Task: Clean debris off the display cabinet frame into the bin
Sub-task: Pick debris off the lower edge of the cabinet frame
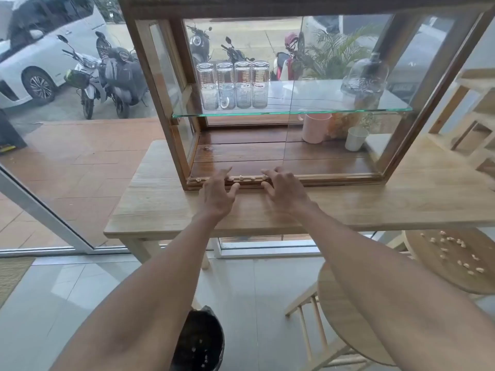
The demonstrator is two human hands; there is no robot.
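Debris (242,178) along cabinet frame (334,180)

Display cabinet (292,89) on counter (166,207); debris (242,178) along its front frame; bin (199,341) at 6 o'clock, stool (452,263) at 4 o'clock.

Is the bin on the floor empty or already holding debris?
Holding some: pale bits show against the bin's dark liner; how full, cannot tell.

A wooden, glass-sided display cabinet (294,103) fills the upper centre of the frame, small pale debris (242,178) pieces dotted along its bottom front frame rail (334,180), while a black-lined bin (199,341) holding a few crumbs sits at bottom centre.
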